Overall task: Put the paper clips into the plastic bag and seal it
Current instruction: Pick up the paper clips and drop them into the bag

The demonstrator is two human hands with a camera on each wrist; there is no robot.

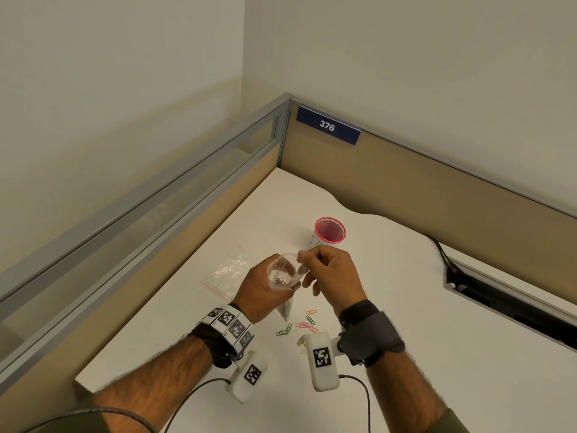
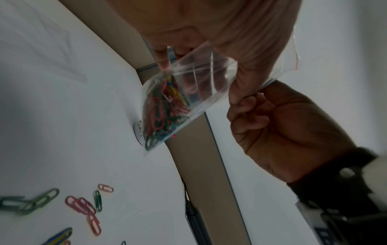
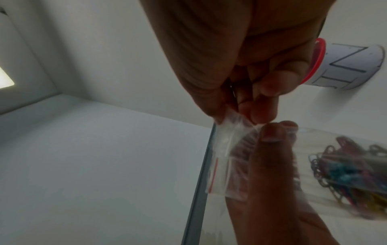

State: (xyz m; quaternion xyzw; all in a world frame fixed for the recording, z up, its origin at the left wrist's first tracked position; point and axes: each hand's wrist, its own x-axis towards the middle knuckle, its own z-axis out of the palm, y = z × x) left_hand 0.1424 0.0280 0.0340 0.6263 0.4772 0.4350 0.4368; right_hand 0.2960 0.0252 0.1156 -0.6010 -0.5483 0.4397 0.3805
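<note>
My left hand (image 1: 272,278) grips a small clear plastic bag (image 1: 285,278) with a red seal line and holds it above the table, mouth open upward. Many coloured paper clips (image 2: 161,112) fill its lower corner. The right hand (image 1: 307,260) pinches the bag's top edge (image 3: 227,127) between thumb and fingers, right against the left thumb (image 3: 272,145). Several loose paper clips (image 1: 301,326) lie on the white table just below and in front of both hands; the loose clips (image 2: 83,205) also show in the left wrist view.
A second, flat plastic bag (image 1: 228,271) lies on the table to the left of the hands. A pink-rimmed cup (image 1: 330,231) stands just behind them. Partition walls close the desk at left and back; a cable slot (image 1: 499,295) runs at the right.
</note>
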